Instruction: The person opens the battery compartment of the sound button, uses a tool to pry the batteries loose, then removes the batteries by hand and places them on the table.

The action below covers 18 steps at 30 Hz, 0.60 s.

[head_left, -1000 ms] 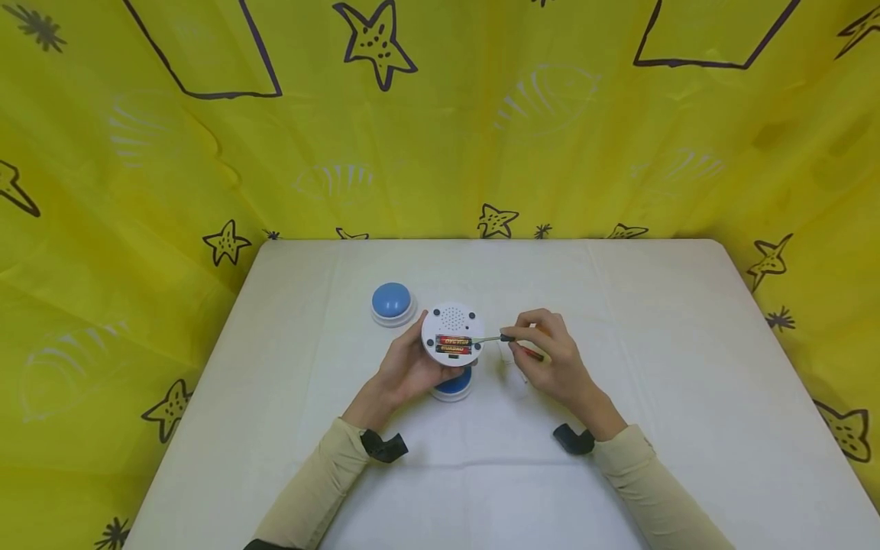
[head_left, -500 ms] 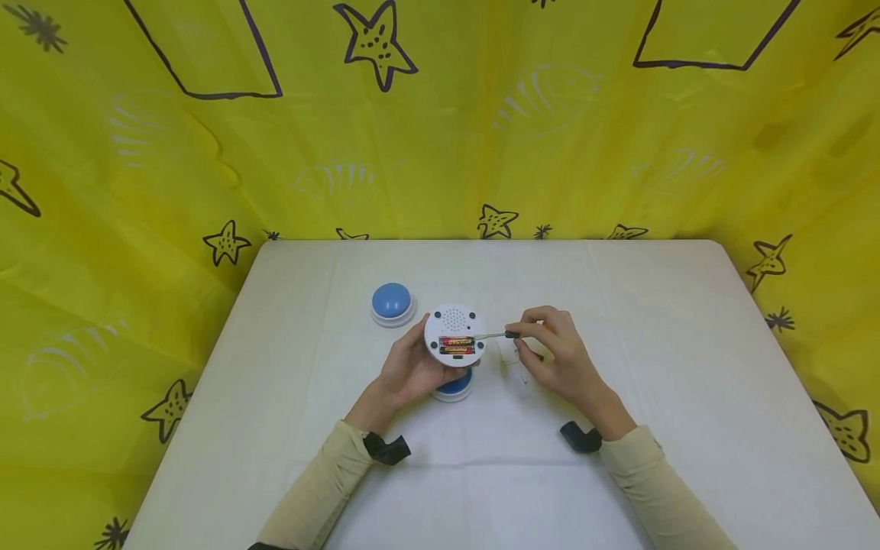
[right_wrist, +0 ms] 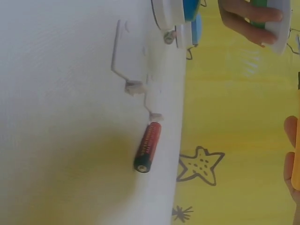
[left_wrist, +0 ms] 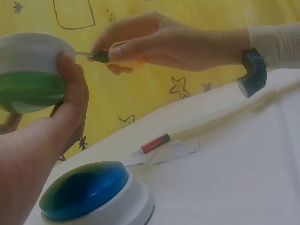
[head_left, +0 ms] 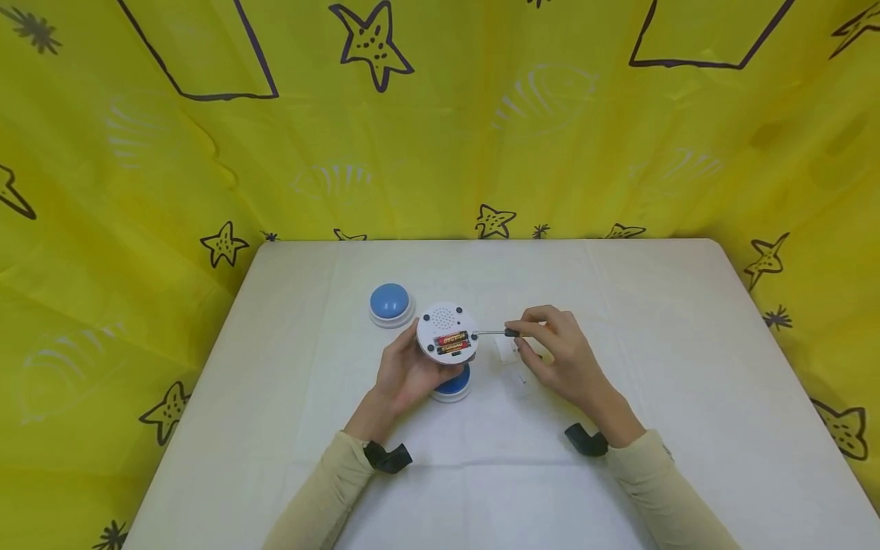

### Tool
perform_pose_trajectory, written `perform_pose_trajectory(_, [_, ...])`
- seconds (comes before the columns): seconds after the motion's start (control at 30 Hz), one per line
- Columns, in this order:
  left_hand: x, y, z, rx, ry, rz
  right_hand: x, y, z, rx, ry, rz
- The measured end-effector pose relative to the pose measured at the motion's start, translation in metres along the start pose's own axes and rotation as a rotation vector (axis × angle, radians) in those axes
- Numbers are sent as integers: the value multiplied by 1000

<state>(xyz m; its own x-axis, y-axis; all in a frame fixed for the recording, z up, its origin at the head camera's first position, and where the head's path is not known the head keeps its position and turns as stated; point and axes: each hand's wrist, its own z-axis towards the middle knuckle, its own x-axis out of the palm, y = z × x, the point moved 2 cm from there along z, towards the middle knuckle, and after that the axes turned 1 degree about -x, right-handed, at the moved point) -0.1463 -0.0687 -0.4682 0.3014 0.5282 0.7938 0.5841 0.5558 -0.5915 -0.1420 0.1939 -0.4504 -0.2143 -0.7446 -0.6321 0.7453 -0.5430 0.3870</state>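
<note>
My left hand (head_left: 406, 374) holds up a round push-button buzzer with a white base (head_left: 440, 317) and a green dome (left_wrist: 33, 91). Its underside faces up in the head view, with speaker holes, dark feet and two red-and-black batteries (head_left: 452, 342) lying in the uncovered compartment. My right hand (head_left: 560, 351) pinches a screwdriver (head_left: 491, 333), seen with a dark collar and an orange handle (right_wrist: 296, 164). The metal shaft points left, its tip at the right edge of the base beside a foot.
A blue buzzer (head_left: 454, 380) stands under the held one, and another blue buzzer (head_left: 389, 301) farther back left. On the white table lie a loose red battery (right_wrist: 149, 145) and white battery covers (right_wrist: 129, 58). A yellow curtain (head_left: 440, 153) hangs behind the table.
The screwdriver tip has drawn back from the batteries to the base's right edge as my right hand shifted right. The buzzer has turned slightly and moved a little left.
</note>
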Motion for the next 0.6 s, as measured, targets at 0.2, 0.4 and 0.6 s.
perform_pose_trajectory(0.2, [-1, 2, 1, 57, 2, -17, -5, 10, 4, -4, 32, -57])
perform_pose_trajectory(0.4, [0, 2, 2, 114, -19, -43, -9, 26, 11, -17, 60, -108])
perform_pose_trajectory(0.6, [3, 1, 5, 204, -53, -62, -11, 41, 19, -53, 94, -165])
